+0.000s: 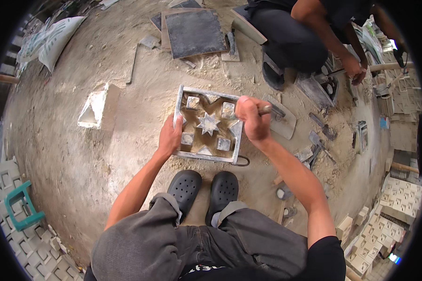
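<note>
Grey at the rim [208, 158] of the square mould [207, 123], clasping its left side with left hand [169, 135], clamping right hand [252, 118] round a handle [266, 110].

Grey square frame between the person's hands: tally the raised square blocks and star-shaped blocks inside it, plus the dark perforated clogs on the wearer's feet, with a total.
Raised grey square blocks: 4
Raised grey star-shaped block: 1
Dark perforated clogs: 2
Total: 7
</note>
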Action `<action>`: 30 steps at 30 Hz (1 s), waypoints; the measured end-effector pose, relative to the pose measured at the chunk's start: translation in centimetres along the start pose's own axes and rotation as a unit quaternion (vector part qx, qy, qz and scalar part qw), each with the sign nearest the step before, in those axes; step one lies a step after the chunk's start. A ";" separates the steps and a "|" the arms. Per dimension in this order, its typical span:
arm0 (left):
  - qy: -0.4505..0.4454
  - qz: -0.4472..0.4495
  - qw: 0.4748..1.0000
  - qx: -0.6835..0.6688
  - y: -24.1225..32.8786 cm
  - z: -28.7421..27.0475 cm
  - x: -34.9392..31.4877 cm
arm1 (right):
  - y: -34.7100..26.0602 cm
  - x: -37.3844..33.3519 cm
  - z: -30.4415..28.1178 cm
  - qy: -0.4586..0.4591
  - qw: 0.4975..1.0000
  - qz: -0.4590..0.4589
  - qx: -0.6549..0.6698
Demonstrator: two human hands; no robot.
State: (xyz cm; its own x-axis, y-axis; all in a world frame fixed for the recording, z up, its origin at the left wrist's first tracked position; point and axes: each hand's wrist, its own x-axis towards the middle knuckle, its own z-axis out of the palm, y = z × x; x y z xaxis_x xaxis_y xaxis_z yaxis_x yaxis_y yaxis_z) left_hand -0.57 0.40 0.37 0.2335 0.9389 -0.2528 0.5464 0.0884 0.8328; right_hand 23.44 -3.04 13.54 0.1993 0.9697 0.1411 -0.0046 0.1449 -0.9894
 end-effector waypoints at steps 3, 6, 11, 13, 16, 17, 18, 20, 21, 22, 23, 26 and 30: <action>0.004 -0.002 1.000 0.000 -0.3 0.3 0.1 | 2.2 -0.7 -0.7 -0.006 0.999 -0.033 0.022; 0.000 -0.001 1.000 -0.004 -0.2 0.3 0.0 | 4.4 -1.4 0.5 -0.039 0.996 -0.061 -0.061; 0.016 -0.005 1.000 -0.001 -0.1 -0.2 -0.3 | 0.5 -0.7 1.1 -0.041 0.999 -0.010 0.004; 0.013 -0.009 1.000 -0.003 0.4 -0.2 -0.4 | 1.4 -0.9 0.2 -0.020 1.000 0.002 -0.006; 0.002 -0.018 1.000 -0.014 1.1 0.2 -0.3 | 4.9 -1.9 -0.7 -0.019 0.992 -0.019 -0.121; 0.003 -0.018 1.000 -0.007 0.9 0.0 -0.3 | 4.7 -1.5 -0.2 -0.037 0.991 -0.019 -0.125; 0.005 -0.019 1.000 -0.001 0.4 -0.2 -0.3 | 4.4 -1.1 0.3 -0.056 0.990 -0.019 -0.129; 0.010 -0.016 1.000 -0.003 -0.1 -0.3 -0.3 | 3.7 0.6 1.2 -0.072 0.992 -0.013 -0.103; 0.014 -0.012 1.000 -0.010 -0.2 -0.3 -0.3 | 3.1 1.1 1.5 -0.050 0.996 -0.014 -0.068; 0.018 -0.008 1.000 -0.017 -0.4 -0.3 -0.2 | 2.3 1.6 1.8 -0.028 0.999 -0.015 -0.032; 0.019 -0.007 1.000 -0.023 -0.2 0.0 -0.1 | 1.4 2.1 1.7 -0.007 1.000 -0.014 0.001; 0.020 -0.012 0.999 -0.034 0.1 0.0 -0.2 | -1.5 4.0 2.4 -0.001 0.992 -0.019 0.122; 0.016 -0.014 0.999 -0.025 0.1 -0.3 -0.2 | -0.2 4.3 2.8 -0.062 0.990 -0.048 0.119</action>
State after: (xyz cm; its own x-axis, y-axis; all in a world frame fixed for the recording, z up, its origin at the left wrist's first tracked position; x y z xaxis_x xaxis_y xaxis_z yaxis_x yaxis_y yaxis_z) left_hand -0.83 0.30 0.64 0.1915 0.9462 -0.2610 0.5110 0.1310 0.8496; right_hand 21.59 1.62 14.44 0.0887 0.9639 0.2511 -0.2245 0.2650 -0.9378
